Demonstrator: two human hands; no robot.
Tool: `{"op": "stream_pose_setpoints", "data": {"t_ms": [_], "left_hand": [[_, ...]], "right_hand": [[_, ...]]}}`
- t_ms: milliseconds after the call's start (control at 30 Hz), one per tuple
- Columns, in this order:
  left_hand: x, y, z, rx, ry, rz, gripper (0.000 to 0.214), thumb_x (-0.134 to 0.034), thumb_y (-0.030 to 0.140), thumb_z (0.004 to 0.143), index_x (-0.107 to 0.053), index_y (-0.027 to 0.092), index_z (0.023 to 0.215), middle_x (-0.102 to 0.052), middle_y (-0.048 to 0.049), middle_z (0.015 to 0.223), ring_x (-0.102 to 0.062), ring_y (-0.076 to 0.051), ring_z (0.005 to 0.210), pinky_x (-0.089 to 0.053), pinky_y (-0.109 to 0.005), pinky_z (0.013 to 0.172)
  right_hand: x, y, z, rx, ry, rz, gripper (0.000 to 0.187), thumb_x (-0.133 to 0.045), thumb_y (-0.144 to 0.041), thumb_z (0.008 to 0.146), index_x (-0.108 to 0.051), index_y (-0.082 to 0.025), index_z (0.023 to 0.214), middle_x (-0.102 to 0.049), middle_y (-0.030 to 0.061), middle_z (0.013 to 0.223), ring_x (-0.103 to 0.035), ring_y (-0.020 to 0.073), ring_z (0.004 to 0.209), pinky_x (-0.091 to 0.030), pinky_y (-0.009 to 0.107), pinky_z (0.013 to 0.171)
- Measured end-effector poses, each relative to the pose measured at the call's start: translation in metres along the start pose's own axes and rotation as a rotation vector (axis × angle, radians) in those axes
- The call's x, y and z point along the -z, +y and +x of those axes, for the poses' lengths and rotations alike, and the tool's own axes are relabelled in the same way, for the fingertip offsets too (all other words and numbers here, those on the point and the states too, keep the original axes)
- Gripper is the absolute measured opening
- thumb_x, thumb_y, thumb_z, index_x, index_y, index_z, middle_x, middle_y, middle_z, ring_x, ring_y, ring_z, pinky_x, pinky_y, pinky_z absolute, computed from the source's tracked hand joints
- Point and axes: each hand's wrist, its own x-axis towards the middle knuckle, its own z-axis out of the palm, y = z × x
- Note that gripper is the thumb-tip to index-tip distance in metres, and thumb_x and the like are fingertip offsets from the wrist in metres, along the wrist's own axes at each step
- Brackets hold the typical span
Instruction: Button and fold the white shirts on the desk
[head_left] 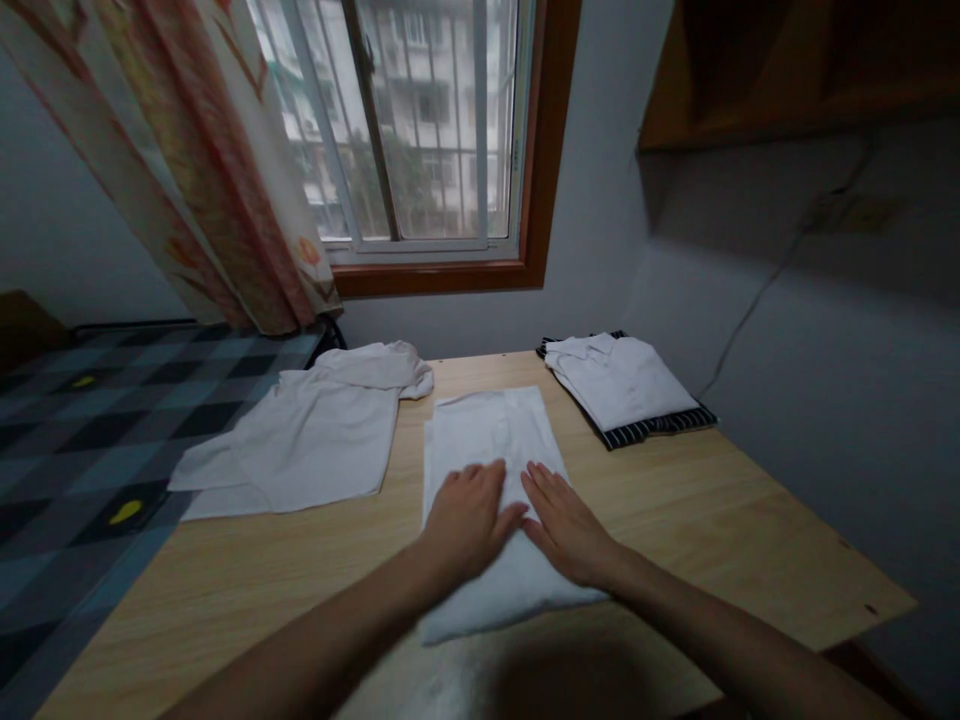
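Observation:
A white garment (495,425), folded into a long rectangle, lies flat on the wooden table (675,540) in front of me. My left hand (469,520) rests on its middle, palm down with the fingers stretched out. Beside it, my right hand (566,525) presses flat on the same cloth, fingers extended toward the upper left. The two thumbs come close together over the garment. Neither hand grips the fabric. Part of the cloth is hidden under my hands and forearms.
Left of the folded garment, a white shirt (315,430) lies loosely spread. At the back right, a folded white shirt (622,380) sits on dark striped cloth (652,425). A checked bed (97,430) adjoins the table's left side. A wooden shelf (750,130) hangs at upper right.

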Motion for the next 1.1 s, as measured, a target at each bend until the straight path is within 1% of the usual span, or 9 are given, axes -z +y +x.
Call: {"op": "stream_pose_setpoints", "data": {"t_ms": [100,200,367,567,700,800,933,1033,1100], "left_hand": [[-0.011,-0.032,0.036,-0.058,0.047,0.057,0.061,-0.036,0.055,0.095,-0.043,0.019,0.143,-0.03,-0.0116,0.156,-0.022,-0.035,0.144,-0.019,-0.057,0.114],[-0.029,-0.052,0.054,-0.014,0.003,0.034,0.072,-0.03,0.067,0.092,-0.03,0.024,0.15,-0.021,-0.0114,0.159,-0.017,-0.037,0.145,-0.017,-0.058,0.114],[-0.038,-0.064,0.056,0.151,0.015,0.036,0.086,-0.024,0.076,0.086,-0.023,0.021,0.153,-0.02,-0.0171,0.158,-0.013,-0.041,0.145,-0.012,-0.061,0.113],[-0.038,-0.088,0.063,0.216,-0.026,0.049,0.093,-0.024,0.076,0.086,-0.023,0.012,0.153,-0.015,-0.0225,0.158,-0.011,-0.041,0.145,-0.014,-0.057,0.113],[-0.034,-0.09,0.064,0.195,-0.011,0.052,0.085,-0.027,0.07,0.09,-0.027,0.011,0.151,-0.017,-0.0225,0.157,-0.015,-0.039,0.145,-0.017,-0.056,0.113],[-0.017,-0.079,0.049,0.082,-0.029,0.032,0.075,-0.029,0.063,0.093,-0.033,0.012,0.148,-0.023,-0.0204,0.156,-0.017,-0.036,0.145,-0.015,-0.057,0.114],[0.011,-0.075,0.002,-0.333,-0.199,-0.158,0.057,-0.029,0.057,0.096,-0.038,0.031,0.146,-0.033,-0.0044,0.155,-0.024,-0.025,0.145,-0.015,-0.05,0.117],[0.018,-0.088,-0.036,-0.338,-0.234,-0.324,0.059,-0.024,0.06,0.095,-0.038,0.033,0.146,-0.038,-0.0029,0.152,-0.026,-0.024,0.144,-0.017,-0.047,0.118],[0.015,-0.094,-0.054,-0.298,-0.22,-0.365,0.075,-0.034,0.071,0.087,-0.034,0.028,0.148,-0.035,-0.0066,0.153,-0.025,-0.027,0.144,-0.018,-0.049,0.117]], "right_hand": [[0.002,0.003,0.004,0.044,0.001,0.002,0.062,-0.043,-0.037,0.096,-0.032,-0.004,0.148,-0.023,0.0204,0.155,-0.018,0.0294,0.145,-0.022,0.05,0.118],[0.008,0.005,0.002,0.08,-0.018,0.03,0.064,-0.046,-0.038,0.095,-0.029,-0.009,0.149,-0.022,0.0188,0.155,-0.018,0.028,0.145,-0.022,0.051,0.117],[0.021,0.013,-0.021,0.105,-0.094,0.093,0.066,-0.05,-0.04,0.092,-0.03,-0.014,0.15,-0.023,0.0157,0.156,-0.018,0.0268,0.146,-0.019,0.051,0.118],[0.014,0.016,-0.069,0.129,-0.088,0.13,0.105,-0.077,-0.053,0.065,-0.031,-0.01,0.15,-0.027,0.0207,0.154,-0.024,0.0374,0.143,-0.026,0.054,0.116],[0.009,0.011,-0.08,0.107,0.052,0.043,0.073,-0.071,-0.04,0.077,-0.048,-0.011,0.14,-0.045,0.0201,0.144,-0.042,0.0365,0.133,-0.037,0.053,0.109],[0.021,0.007,-0.072,0.195,0.115,0.042,0.046,-0.064,-0.036,0.085,-0.061,-0.014,0.125,-0.062,0.0181,0.127,-0.058,0.0334,0.117,-0.044,0.051,0.101],[0.042,0.008,-0.062,0.206,0.216,0.136,0.023,-0.051,-0.032,0.093,-0.07,-0.02,0.098,-0.073,0.0127,0.095,-0.067,0.0264,0.089,-0.05,0.042,0.085],[0.055,0.014,-0.054,0.07,0.34,0.272,0.025,-0.048,-0.035,0.094,-0.069,-0.022,0.091,-0.072,0.0092,0.084,-0.066,0.0242,0.08,-0.05,0.037,0.075],[0.062,0.016,-0.045,-0.052,0.431,0.393,0.025,-0.05,-0.037,0.092,-0.069,-0.023,0.088,-0.072,0.007,0.083,-0.066,0.0227,0.077,-0.05,0.034,0.071]]}}
